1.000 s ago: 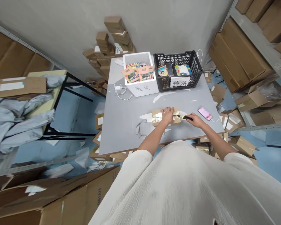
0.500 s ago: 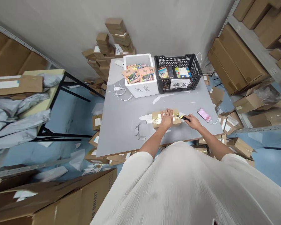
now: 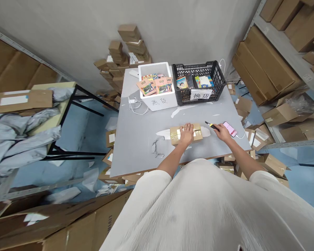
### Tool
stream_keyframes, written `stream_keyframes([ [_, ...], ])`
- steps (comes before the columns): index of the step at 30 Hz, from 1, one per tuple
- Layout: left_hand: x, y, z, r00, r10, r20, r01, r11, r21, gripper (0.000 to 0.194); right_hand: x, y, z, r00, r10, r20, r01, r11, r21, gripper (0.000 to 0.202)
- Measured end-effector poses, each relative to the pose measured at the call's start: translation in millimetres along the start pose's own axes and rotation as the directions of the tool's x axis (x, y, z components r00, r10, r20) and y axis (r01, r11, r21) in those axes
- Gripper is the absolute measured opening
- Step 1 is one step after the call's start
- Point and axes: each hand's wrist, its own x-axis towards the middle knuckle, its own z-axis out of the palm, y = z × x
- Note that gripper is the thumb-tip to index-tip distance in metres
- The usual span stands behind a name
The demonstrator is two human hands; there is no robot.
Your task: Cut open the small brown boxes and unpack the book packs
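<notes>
A small cardboard box [image 3: 175, 136] with shiny tape across it lies on the grey table [image 3: 136, 146] in front of me. My left hand [image 3: 186, 134] rests on its top with fingers spread. To the right of the box, my right hand [image 3: 222, 132] grips a black and yellow utility knife [image 3: 212, 126], its blade pointing left and apart from the cardboard. Just beyond that hand lies a phone [image 3: 229, 128] with a pink screen and a white cable plugged in.
At the table's back stand a white foam box [image 3: 159, 103] of booklets and a black plastic crate [image 3: 182, 99] with books. A white charger [image 3: 132, 101] lies at left. Stacked cartons [image 3: 129, 33] rise behind; shelves with boxes flank both sides. Torn grey scraps [image 3: 154, 146] lie left of the box.
My right hand has moved right with the utility knife, drawing the blade away from the box. My left hand stays on the box. The view has shifted slightly.
</notes>
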Motion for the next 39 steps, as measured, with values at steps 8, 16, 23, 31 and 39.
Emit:
stream_keyframes([
  [8, -0.7, -5.6, 5.5, 1.0, 0.012, 0.01, -0.012, 1.0, -0.013, 0.066, -0.1, -3.2, 5.8, 1.0, 0.021, 0.023, -0.024, 0.994, 0.103, 0.053],
  [16, -47.9, -49.1, -26.6, 1.0, -0.017, 0.009, 0.017, 1.0, 0.013, 0.087, 12.5, -32.7, 34.9, 0.998, 0.027, 0.056, -0.043, 0.949, 0.313, 0.046],
  [23, -98.9, -92.9, -32.6, 0.965, -0.263, 0.026, 0.264, 0.963, -0.055, 0.089, 22.3, -63.3, 56.4, 0.987, 0.088, 0.134, -0.14, 0.881, 0.452, 0.046],
  [31, -73.2, -87.3, -33.6, 0.934, -0.344, 0.097, 0.358, 0.892, -0.276, 0.08, 30.0, -58.9, 41.8, 0.979, 0.197, 0.056, -0.2, 0.864, 0.462, 0.056],
  [39, -42.2, -77.2, -23.0, 0.915, -0.394, 0.084, 0.39, 0.811, -0.437, 0.08, 11.6, -38.3, 40.6, 0.935, 0.343, 0.085, -0.333, 0.773, 0.54, 0.055],
])
